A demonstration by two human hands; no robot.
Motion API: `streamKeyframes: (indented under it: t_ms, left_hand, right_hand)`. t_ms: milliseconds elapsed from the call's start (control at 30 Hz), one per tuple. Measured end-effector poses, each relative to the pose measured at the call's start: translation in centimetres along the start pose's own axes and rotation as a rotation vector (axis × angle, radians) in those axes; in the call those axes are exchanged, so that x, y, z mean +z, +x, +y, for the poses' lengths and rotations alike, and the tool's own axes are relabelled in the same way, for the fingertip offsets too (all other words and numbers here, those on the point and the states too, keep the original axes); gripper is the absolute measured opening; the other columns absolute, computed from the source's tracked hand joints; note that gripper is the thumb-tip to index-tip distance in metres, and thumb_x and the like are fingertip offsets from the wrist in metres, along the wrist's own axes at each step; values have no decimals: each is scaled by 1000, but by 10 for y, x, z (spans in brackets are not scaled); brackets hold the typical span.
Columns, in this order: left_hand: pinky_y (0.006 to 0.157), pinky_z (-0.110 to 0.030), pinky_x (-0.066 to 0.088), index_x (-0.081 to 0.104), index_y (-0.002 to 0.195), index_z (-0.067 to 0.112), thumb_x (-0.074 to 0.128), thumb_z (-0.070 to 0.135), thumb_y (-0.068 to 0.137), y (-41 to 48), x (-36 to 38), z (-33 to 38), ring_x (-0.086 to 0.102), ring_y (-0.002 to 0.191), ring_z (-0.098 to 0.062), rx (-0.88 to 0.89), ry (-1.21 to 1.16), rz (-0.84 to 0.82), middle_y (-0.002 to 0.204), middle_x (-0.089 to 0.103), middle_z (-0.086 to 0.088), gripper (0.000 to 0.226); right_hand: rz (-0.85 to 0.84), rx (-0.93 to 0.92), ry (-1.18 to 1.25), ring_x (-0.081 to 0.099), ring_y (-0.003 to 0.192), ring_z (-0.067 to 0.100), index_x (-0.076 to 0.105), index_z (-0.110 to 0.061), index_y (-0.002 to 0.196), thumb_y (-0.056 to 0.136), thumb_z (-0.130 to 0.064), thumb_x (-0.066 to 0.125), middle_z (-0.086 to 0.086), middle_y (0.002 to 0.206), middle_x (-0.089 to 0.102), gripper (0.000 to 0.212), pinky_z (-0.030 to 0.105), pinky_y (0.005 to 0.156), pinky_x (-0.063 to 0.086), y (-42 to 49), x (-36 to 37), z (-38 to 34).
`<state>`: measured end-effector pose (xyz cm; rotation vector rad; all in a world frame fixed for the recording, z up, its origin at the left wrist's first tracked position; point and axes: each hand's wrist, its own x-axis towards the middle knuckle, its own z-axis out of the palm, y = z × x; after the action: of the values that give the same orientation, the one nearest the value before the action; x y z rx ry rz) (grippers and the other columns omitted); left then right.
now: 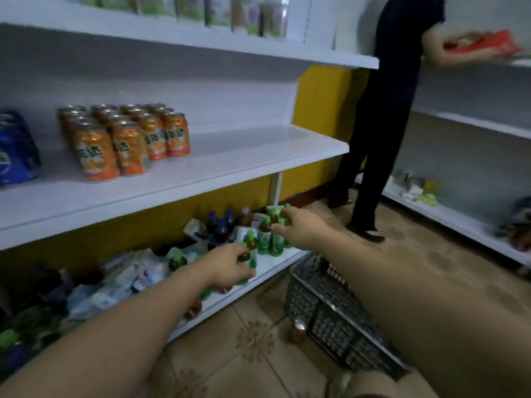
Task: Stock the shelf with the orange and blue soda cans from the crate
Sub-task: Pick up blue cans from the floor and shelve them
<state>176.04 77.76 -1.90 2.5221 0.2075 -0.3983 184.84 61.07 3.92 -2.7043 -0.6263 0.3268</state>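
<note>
Both grips low at bottom shelf (273,261) front edge: left hand (230,264) curled round dark bottle (243,257), right hand (301,229) pinching green-capped bottle (277,239). Orange cans (126,139) and blue cans (17,153) upright at left end of middle shelf (244,156). Crate (316,297) on floor under right forearm, contents hidden; right hand nearer.

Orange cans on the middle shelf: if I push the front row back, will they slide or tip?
The orange cans stand upright, close together in rows, so they would probably slide as a block rather than tip. The white shelf looks smooth, so little drag is likely. Knocked onto its side, one could roll.
</note>
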Motion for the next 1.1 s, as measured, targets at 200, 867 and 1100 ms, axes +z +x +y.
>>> streamKeyframes:
  t_ms: [200, 867, 1100]
  left_hand:
    - [108, -32, 37, 46, 139, 16, 57, 72, 68, 73, 106, 19, 44, 130, -21, 51, 23, -254, 146, 42, -2, 91]
    - [79, -8, 39, 37, 142, 19, 70, 16, 84, 345, 367, -97, 52, 111, -14, -124, -213, -516, 125, 57, -1, 67]
    - [84, -18, 39, 47, 135, 17, 75, 13, 79, 354, 390, -126, 55, 106, -12, -176, -284, -527, 123, 53, 7, 63]
  right_hand:
    - [-103, 259, 78, 50, 122, 27, 35, -16, 146, 96, -50, 50, 10, 142, 46, 62, 36, 99, 45, -11, 53, 129]
    - [-468, 505, 294, 46, 130, 33, 31, -15, 146, 93, -35, 60, 14, 145, 44, 63, 33, 102, 38, 166, 405, 340]
    - [-385, 542, 283, 50, 123, 39, 26, -30, 148, 90, -30, 63, 14, 143, 43, 69, 38, 93, 42, 175, 449, 348]
